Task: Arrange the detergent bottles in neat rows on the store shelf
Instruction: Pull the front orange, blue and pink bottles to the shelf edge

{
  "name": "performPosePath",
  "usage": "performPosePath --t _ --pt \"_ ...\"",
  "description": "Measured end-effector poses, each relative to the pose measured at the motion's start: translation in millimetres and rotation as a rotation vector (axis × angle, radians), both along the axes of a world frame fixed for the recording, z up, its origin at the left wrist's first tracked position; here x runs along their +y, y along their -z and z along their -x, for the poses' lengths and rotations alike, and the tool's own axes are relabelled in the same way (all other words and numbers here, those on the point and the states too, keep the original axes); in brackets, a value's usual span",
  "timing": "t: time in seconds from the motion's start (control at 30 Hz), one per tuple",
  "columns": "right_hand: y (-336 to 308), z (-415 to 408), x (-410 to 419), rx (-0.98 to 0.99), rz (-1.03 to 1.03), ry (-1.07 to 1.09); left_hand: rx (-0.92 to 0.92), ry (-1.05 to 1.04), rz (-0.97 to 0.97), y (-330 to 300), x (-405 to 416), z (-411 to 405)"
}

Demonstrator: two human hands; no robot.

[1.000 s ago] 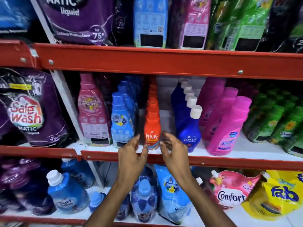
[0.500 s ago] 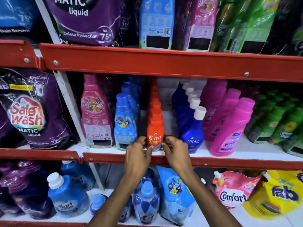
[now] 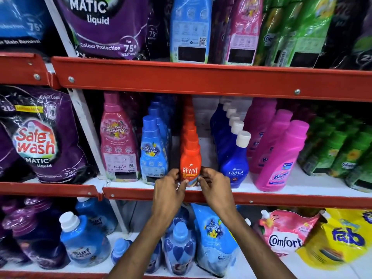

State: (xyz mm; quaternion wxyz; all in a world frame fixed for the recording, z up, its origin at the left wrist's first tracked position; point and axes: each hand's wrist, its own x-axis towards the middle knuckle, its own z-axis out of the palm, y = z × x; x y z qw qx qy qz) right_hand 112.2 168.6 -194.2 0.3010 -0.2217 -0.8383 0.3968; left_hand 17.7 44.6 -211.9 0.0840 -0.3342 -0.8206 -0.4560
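An orange Revive bottle stands upright at the front of a straight row of orange bottles on the middle shelf. My left hand grips its lower left side and my right hand grips its lower right side, fingertips touching the label. To its left runs a row of blue All Day Freshness bottles. A row of blue Ujala bottles with white caps runs to its right, then pink Vanish bottles.
A pink Comfort bottle stands at the shelf's left end beside a white upright post. Green bottles fill the right end. Pouches crowd the top shelf; Surf Excel bottles and Comfort and Fab pouches fill the lower shelf.
Both hands closed in from either side of the front orange Revive bottle and now hold its base. The view shifted slightly closer to the shelf.
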Motion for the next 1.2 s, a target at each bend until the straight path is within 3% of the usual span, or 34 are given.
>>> performPosePath --t 0.2,0.37,0.5,0.77,0.97,1.2 --pt "2 -28 -3 0.112 -0.015 0.051 -0.094 -0.014 -0.214 -7 -6 -19" --pt "6 -71 7 0.319 -0.08 0.225 0.085 -0.127 -0.394 -5 0 -53" --pt "4 -87 26 0.391 -0.015 0.369 0.046 0.054 -0.335 -7 27 -75" --pt "6 -82 55 0.217 0.018 0.318 -0.201 0.195 -0.195 -13 70 -69" --pt "3 -81 65 0.191 -0.001 0.22 -0.293 0.175 -0.173 -12 84 -57" --pt "9 -81 74 0.233 0.078 0.177 -0.27 0.129 -0.166 -10 89 -60"
